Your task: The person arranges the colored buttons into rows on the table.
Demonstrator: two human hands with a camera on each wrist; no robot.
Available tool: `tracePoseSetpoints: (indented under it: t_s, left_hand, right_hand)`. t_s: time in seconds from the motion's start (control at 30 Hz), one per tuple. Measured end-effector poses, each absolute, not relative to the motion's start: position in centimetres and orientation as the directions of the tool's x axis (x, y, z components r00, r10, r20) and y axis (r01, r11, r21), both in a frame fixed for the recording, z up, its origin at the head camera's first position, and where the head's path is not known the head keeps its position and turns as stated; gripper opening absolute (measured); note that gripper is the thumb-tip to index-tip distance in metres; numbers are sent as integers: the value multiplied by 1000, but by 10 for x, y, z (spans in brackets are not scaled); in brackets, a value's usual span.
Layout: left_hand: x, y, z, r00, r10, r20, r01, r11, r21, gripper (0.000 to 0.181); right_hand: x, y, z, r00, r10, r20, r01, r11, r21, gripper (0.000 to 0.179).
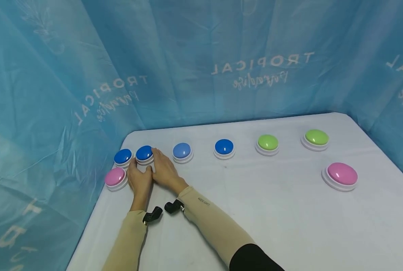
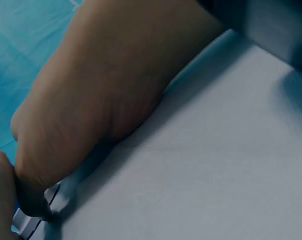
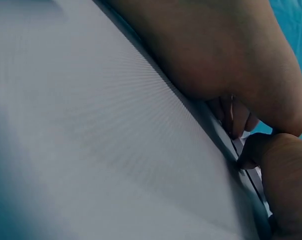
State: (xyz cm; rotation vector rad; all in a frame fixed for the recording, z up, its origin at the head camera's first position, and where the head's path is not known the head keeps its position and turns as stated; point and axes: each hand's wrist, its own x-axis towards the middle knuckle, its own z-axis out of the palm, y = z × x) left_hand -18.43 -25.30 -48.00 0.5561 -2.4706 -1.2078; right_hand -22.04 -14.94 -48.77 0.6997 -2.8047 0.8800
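Two blue push buttons with white bases are at the table's left end in the head view. The inner blue push button (image 1: 144, 153) sits between both hands. My left hand (image 1: 140, 182) holds its left side, fingers reaching between it and the outer blue button (image 1: 123, 156). Along its right side, my right hand (image 1: 166, 170) grips with the fingers forward and the thumb near the front. In the wrist views, the thumbs meet close to the front edge of the white base (image 3: 254, 182); most of the button is hidden there by the hands.
A pink button (image 1: 115, 177) lies just left of the left hand. To the right stand a lighter blue button (image 1: 182, 151), a dark blue one (image 1: 224, 147), two green ones (image 1: 268, 143) and a pink one (image 1: 341, 175). Blue curtains (image 1: 194, 60) border the white table (image 1: 272, 210).
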Motion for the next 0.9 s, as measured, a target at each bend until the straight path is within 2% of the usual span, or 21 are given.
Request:
tracePoseSetpoints:
  t_s: [0.17,0.37,0.5,0.6,0.9]
  left_hand:
    - [-187,-257,-472,-891,-447,85,-226,597,769,87]
    - [-184,-264,-467,-890,-437,127,-207,636,743,87]
    - [-172,-257,-468,-887,-435,153,-183,636,750,85]
    - [-159,-251,-470,-876,-444,187,-153,626,765,78]
    - [-138,-245,-466,-791,-541,287,-59,534,844,39]
  right_hand:
    - [-224,-151,-484,-891,-381,248,-454,728,-514,86]
    - [-217,-153,-477,-886,-393,247,-461,688,-560,91]
    - [-203,-145,-478,-882,-403,244,-468,690,-552,92]
    - [-189,-135,-478,-874,-420,246,-483,688,-541,89]
    - [-152,-105,-477,-822,-496,280,-566,655,-500,92]
